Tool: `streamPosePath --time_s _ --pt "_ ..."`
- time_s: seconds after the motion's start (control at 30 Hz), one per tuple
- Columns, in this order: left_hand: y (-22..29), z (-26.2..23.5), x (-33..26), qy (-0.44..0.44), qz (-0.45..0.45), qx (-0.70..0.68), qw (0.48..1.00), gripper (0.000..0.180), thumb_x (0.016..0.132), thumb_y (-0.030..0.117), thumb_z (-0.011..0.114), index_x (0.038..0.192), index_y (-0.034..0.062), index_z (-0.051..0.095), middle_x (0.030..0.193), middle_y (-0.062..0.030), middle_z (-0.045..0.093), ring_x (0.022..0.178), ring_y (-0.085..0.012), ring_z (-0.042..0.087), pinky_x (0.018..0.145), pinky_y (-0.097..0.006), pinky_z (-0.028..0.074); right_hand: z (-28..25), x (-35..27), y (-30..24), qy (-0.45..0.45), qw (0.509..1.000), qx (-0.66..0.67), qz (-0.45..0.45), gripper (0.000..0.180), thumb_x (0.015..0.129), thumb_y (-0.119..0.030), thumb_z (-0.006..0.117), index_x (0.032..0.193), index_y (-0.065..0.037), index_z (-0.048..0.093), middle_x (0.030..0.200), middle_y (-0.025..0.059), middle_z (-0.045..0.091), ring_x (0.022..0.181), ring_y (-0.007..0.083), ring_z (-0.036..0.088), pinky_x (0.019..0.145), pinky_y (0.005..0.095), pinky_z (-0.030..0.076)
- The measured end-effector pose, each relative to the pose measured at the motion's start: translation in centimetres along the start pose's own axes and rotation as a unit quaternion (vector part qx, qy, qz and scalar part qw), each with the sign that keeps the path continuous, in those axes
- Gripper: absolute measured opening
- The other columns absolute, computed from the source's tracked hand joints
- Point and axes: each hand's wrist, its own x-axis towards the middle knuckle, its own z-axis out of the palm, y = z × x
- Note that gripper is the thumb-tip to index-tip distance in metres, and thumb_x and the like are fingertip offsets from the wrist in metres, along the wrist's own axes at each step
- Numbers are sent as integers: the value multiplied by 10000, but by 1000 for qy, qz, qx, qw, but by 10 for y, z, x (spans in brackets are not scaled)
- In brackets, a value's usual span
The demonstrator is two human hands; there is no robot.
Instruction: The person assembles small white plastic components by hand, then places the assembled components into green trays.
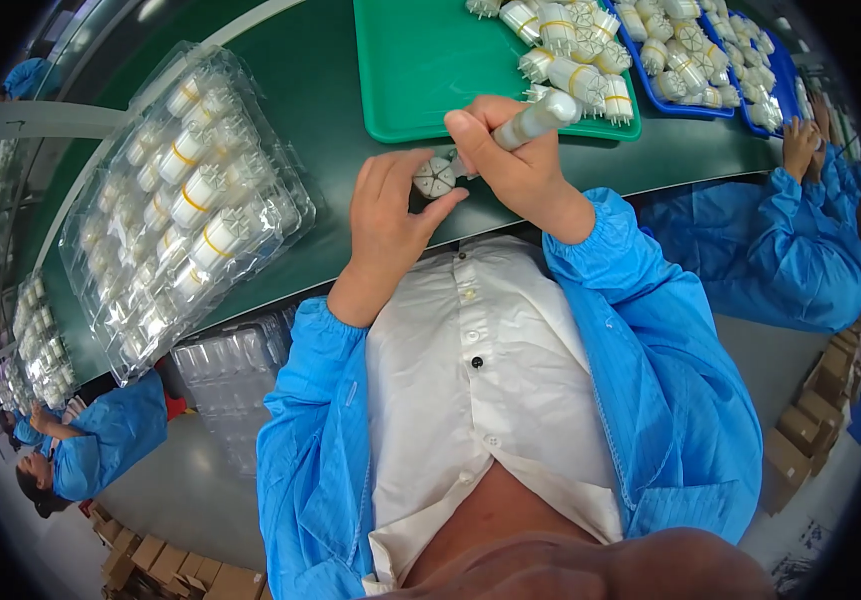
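Observation:
My left hand [382, 210] is closed round a white cylindrical part [435, 178], its fingers and thumb on opposite sides. The part's end face, divided into wedges by dark lines, is turned up toward me. In my right fist is a thick, whitish translucent stick-like tool [538, 120], slanting up to the right. Its lower end comes down beside the white part; my fingers hide whether the two touch. Both hands are over the near edge of the dark green table [330, 110], just in front of a green tray [430, 75].
White parts with yellow bands [575, 75] lie at the green tray's right side. Blue trays [695, 108] of similar parts stand farther right. Filled clear plastic trays [180, 200] are on the left. Co-workers in blue [770, 250] sit on both sides; cardboard boxes [800, 430] line the floor.

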Motion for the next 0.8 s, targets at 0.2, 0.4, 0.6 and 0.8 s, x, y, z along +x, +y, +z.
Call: streamPosePath --time_s 0.2,0.4,0.6,0.8 --pt "-3 5 -4 19 -8 12 1000 556 644 222 912 1069 21 615 949 -137 608 861 -340 599 706 -429 494 8 -2 2 22 997 -71 23 379 1002 -175 629 653 -56 541 588 -19 529 542 49 448 476 256 341" --pt "-2 4 -6 26 -12 25 999 552 649 231 911 1061 24 608 943 -132 601 835 -338 610 664 -427 500 18 3 -4 45 990 -137 -10 383 972 -186 672 644 -52 526 568 -5 502 519 56 425 451 264 315" --pt "-3 5 -6 36 0 17 999 500 667 158 890 1060 27 610 942 -115 618 787 -291 609 645 -391 504 18 -1 4 40 983 -173 -49 363 922 -240 715 660 -34 572 523 58 488 465 139 440 439 330 345" --pt "-1 -1 -3 30 38 15 999 538 677 74 852 1158 26 615 980 -109 657 835 -271 609 699 -369 510 6 6 0 50 999 11 7 389 994 -160 633 642 -47 513 588 -22 506 520 62 436 471 262 325"
